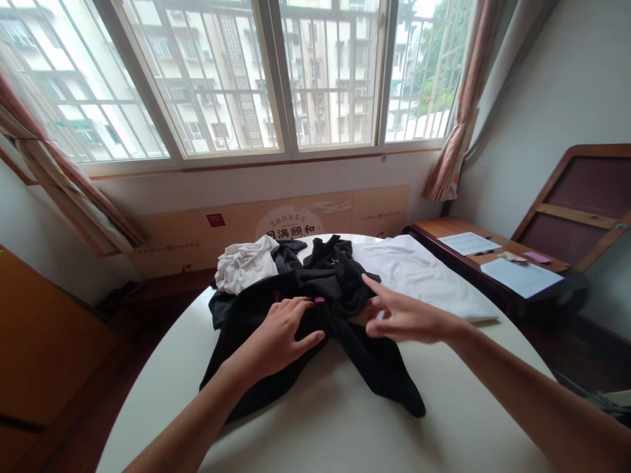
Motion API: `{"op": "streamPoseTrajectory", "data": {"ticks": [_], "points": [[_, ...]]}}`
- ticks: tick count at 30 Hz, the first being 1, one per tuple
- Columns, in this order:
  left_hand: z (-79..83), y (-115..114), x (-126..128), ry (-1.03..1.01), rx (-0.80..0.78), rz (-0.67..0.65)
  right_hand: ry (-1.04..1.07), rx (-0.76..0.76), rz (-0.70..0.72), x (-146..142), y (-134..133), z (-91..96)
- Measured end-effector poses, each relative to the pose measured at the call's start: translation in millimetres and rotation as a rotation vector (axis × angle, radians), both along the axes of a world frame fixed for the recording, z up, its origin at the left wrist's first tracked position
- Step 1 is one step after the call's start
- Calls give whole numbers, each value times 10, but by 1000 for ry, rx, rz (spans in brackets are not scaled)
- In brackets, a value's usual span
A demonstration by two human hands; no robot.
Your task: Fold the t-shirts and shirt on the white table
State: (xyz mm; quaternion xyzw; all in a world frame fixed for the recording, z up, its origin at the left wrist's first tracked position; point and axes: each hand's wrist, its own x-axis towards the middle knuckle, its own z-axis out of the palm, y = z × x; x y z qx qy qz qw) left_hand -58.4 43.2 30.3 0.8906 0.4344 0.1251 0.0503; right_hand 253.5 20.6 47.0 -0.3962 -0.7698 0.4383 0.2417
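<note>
Far left: a crumpled white cloth [245, 264] sits at the top of the pile, right up against the black.
Left hand: there it is, the left hand [276, 335], open and pressed flat on the black garment [340, 279], no grip.
Centre: that black garment sprawls across the round white table [335, 420], pink lettering [319, 299] showing, one sleeve running to lower right.
Right hand: the right hand [409, 318] is open too, fingers spread at the garment's edge, nothing grasped.
Right of it: a flat white cloth [419, 279] lies beside the black.
Far right: sheets of paper [520, 276] on a wooden desk [434, 228].
</note>
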Motion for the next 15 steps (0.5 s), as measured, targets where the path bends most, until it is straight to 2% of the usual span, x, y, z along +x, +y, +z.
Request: {"op": "streamPoseTrajectory", "data": {"ticks": [2, 4, 6, 7, 8, 10, 13, 14, 15], "points": [[62, -65, 43, 30, -47, -20, -150, 85, 29, -119, -147, 1], [112, -102, 41, 74, -94, -31, -211, 176, 33, -205, -211, -9], [143, -118, 17, 107, -110, -50, -99, 211, -12, -167, -152, 13], [152, -124, 10, 118, -100, -61, 12, 207, -80, -81, -80, 40], [160, -131, 10, 129, -81, -63, 139, 196, -182, 49, 15, 73], [184, -156, 37, 154, -29, -36, 387, 188, -493, 408, 235, 137], [281, -222, 107, 101, -23, 29, 605, 184, -957, 996, 514, 150], [335, -252, 122, 49, -57, 41, 623, 146, -1026, 1157, 561, 127], [397, -285, 129, -14, -108, 45, 605, 110, -1028, 1290, 576, 96]]}}
